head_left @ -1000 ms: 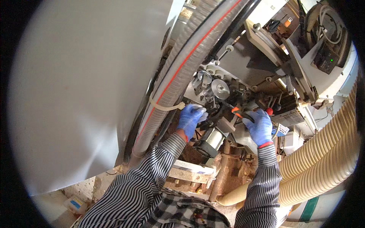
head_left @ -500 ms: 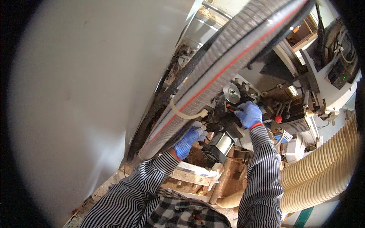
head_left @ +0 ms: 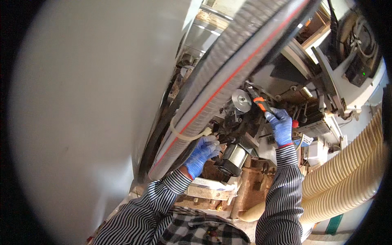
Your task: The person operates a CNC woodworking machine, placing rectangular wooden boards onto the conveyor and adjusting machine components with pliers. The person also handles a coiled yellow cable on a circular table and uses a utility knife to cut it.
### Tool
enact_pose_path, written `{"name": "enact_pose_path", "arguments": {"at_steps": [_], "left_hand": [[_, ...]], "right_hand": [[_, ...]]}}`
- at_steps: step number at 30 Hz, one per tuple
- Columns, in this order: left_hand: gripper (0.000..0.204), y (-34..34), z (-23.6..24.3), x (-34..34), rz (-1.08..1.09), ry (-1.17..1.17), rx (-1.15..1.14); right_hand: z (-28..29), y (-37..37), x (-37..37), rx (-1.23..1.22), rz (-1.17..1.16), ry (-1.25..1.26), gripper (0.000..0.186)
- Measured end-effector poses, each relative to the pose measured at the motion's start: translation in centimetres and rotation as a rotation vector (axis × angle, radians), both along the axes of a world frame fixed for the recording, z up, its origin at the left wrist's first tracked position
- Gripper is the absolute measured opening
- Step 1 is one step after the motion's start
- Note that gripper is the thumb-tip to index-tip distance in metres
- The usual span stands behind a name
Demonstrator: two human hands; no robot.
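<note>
My right fingers (head_left: 270, 116) grip an orange-and-black tool (head_left: 260, 102); left fingers (head_left: 210, 143), hold unclear, near a thick hose (head_left: 219, 90) partly blocking machinery (head_left: 248, 141).

Orange-black tool (head_left: 260, 101), slanted up-left

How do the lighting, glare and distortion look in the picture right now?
Head view: pale glare on the grey panel's lower right; head view: bright shine on the metal cylinder; head view: fisheye black surrounds the picture; head view: the right hand and its orange-and-black tool stand out against darker machinery.
</note>
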State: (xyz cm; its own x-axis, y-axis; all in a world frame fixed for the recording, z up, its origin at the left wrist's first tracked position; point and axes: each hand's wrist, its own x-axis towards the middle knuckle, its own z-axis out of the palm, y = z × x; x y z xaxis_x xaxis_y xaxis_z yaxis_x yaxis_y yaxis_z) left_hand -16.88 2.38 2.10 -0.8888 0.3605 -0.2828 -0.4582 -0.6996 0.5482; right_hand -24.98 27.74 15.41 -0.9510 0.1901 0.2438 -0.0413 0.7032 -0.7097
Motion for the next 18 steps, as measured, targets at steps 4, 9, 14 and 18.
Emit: {"name": "enact_pose_path", "arguments": {"at_steps": [4,9,14,18], "left_hand": [[0.029,-0.3,-0.1,0.0,0.104,0.009,0.096],[0.034,0.3,2.4,-0.8,0.128,0.085,0.148],[0.041,1.0,5.6,-1.9,-0.026,0.157,0.38],[0.035,1.9,7.2,-1.1,-0.177,0.145,0.227]], "right_hand": [[2.4,-0.7,3.5,-0.002,0.092,0.083,0.026],[2.8,-1.5,9.3,0.007,0.11,0.029,0.026],[2.6,-1.6,12.7,0.197,0.215,0.039,0.032],[2.1,-0.5,14.7,0.181,0.261,-0.045,0.032]]}}
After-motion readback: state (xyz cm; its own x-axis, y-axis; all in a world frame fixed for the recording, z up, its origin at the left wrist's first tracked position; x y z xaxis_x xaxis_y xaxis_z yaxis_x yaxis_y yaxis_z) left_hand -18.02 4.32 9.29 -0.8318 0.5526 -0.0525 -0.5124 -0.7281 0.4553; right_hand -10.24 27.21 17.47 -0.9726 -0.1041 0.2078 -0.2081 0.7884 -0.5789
